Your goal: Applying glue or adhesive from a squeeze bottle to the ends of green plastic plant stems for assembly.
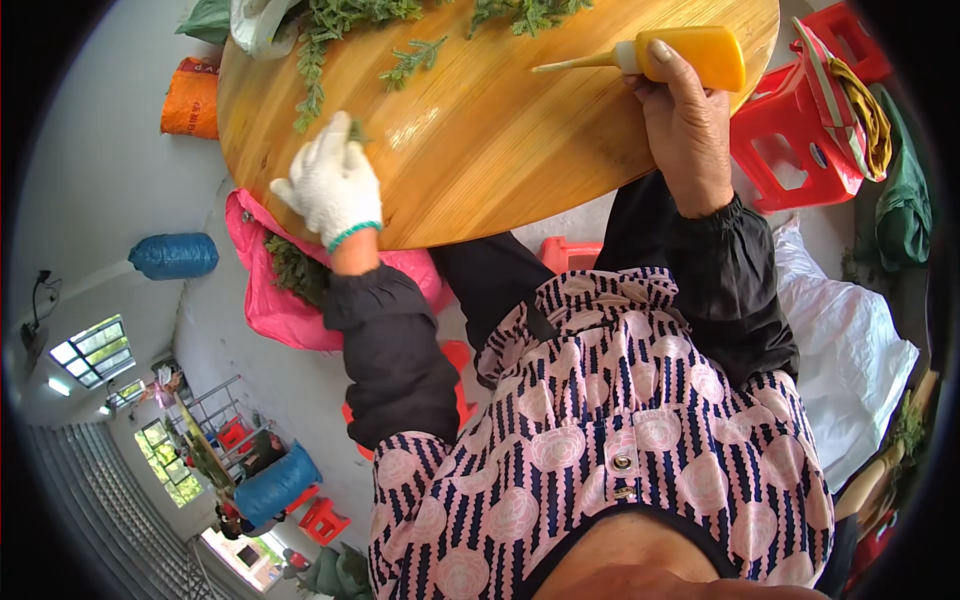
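My right hand (688,125) is bare and wraps round a yellow squeeze bottle (712,58), held on its side above the table's right part. The bottle's long thin nozzle (578,63) points left. My left hand (335,185) wears a white knitted glove with a green cuff and is over the table's left edge. At its fingertips a small green sprig (358,131) shows, mostly hidden by the glove. A loose green sprig (412,62) lies on the round wooden table (480,150), near a pile of artificial greenery (345,22) at the far edge.
A pink bag (262,300) with greenery inside is below the table's left edge. Red plastic stools (790,140) stand at right, near a white sack (840,340). An orange bag (190,98) and a blue bundle (173,256) are at left. A white plastic bag (262,28) lies at the table's far left.
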Demonstrator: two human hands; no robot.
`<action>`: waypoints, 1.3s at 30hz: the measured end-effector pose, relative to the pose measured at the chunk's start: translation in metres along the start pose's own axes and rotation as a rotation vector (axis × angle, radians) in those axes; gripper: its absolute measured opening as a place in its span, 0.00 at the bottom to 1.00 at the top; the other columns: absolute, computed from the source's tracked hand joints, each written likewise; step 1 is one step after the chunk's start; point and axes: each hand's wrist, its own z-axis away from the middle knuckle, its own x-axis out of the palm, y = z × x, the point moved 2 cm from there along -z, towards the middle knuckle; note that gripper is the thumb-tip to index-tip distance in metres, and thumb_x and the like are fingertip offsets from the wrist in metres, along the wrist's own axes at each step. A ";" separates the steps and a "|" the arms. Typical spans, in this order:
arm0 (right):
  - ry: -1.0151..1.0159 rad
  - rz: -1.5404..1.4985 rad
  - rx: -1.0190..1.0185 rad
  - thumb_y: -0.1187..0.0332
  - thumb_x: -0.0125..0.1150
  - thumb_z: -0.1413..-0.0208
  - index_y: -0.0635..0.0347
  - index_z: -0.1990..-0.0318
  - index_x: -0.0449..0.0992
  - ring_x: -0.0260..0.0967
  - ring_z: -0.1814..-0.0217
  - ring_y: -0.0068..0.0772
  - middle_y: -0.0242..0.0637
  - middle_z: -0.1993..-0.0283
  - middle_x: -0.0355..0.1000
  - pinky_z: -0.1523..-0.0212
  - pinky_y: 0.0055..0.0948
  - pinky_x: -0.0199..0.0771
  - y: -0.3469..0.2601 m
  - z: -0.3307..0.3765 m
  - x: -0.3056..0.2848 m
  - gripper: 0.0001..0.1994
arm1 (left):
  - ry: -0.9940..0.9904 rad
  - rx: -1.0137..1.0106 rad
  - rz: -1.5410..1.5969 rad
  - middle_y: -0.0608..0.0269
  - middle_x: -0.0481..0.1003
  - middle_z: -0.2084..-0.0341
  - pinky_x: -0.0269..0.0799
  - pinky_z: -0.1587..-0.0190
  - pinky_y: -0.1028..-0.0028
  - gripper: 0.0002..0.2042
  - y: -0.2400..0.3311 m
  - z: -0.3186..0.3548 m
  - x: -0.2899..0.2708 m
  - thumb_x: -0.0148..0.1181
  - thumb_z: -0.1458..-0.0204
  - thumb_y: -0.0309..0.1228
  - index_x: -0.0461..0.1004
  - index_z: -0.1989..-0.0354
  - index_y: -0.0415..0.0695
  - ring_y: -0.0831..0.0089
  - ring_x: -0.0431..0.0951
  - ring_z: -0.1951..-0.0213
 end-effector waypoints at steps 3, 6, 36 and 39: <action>0.055 -0.306 0.188 0.66 0.67 0.37 0.66 0.55 0.80 0.75 0.56 0.27 0.33 0.57 0.78 0.48 0.28 0.76 -0.001 0.003 0.005 0.11 | 0.059 -0.088 0.189 0.62 0.82 0.49 0.53 0.30 0.47 0.21 -0.030 -0.026 0.008 0.58 0.44 0.25 0.81 0.42 0.58 0.64 0.79 0.45; -0.001 -0.310 0.206 0.64 0.67 0.37 0.65 0.54 0.80 0.74 0.57 0.25 0.33 0.57 0.78 0.50 0.27 0.74 -0.002 0.003 0.005 0.13 | 0.140 -0.118 0.462 0.57 0.82 0.47 0.76 0.46 0.72 0.26 -0.021 -0.036 0.002 0.48 0.48 0.16 0.80 0.41 0.44 0.64 0.84 0.49; -0.032 -0.392 0.193 0.62 0.69 0.38 0.66 0.51 0.77 0.74 0.52 0.27 0.34 0.55 0.77 0.47 0.30 0.75 -0.014 0.005 0.009 0.16 | 0.310 0.128 0.709 0.56 0.81 0.47 0.74 0.47 0.69 0.22 0.089 0.005 -0.013 0.56 0.44 0.17 0.76 0.39 0.37 0.69 0.79 0.49; -0.050 -0.362 0.200 0.63 0.69 0.38 0.67 0.50 0.77 0.75 0.52 0.28 0.35 0.55 0.77 0.47 0.29 0.76 -0.017 0.007 0.010 0.17 | 0.117 0.157 0.523 0.52 0.83 0.56 0.75 0.54 0.65 0.23 0.097 -0.003 -0.005 0.64 0.46 0.21 0.76 0.39 0.39 0.63 0.82 0.59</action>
